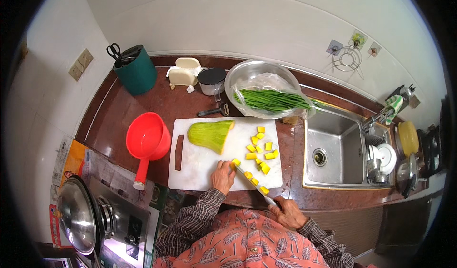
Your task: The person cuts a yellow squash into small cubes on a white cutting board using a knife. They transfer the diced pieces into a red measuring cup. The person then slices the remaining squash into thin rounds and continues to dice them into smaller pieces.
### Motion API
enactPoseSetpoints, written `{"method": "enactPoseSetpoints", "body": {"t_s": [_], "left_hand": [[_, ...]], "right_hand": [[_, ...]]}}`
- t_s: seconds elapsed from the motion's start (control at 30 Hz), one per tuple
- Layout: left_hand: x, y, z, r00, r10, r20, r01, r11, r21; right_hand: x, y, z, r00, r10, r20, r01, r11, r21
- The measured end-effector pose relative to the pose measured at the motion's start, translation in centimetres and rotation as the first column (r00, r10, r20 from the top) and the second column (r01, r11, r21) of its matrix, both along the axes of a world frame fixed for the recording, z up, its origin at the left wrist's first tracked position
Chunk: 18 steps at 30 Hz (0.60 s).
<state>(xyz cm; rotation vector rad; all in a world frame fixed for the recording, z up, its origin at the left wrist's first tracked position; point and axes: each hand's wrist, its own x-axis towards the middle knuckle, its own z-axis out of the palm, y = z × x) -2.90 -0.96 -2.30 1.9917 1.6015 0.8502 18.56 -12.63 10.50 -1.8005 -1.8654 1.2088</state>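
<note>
My right hand grips the handle of a kitchen knife, its blade slanting up and left over the front of a white cutting board. At the blade's tip, the fingertips of my left hand hold a small yellow piece against the board. Several more yellow chunks lie along the blade, and others are scattered over the board's right half. A large piece of green-skinned squash rests at the board's upper left, its cut end facing right.
Behind the board are a black-handled peeler, a lidded jug and a steel bowl holding bagged green stalks. A red dipper stands left; a lidded pan sits on the stove at front left. The steel sink is right.
</note>
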Motion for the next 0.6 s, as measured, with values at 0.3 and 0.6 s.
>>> {"method": "enactPoseSetpoints", "body": {"t_s": [0.3,0.6], "left_hand": [[0.0,0.0,0.0,1.000,0.015,-0.016,-0.016,0.999,-0.044],[0.0,0.1,0.1,1.000,-0.005,-0.021,0.004,0.998,-0.062]], "right_hand": [[0.2,0.6,-0.5,0.998,0.056,0.015,-0.055,0.998,-0.020],[0.6,2.1,0.6,0.991,0.131,-0.003,-0.130,0.986,-0.100]]}}
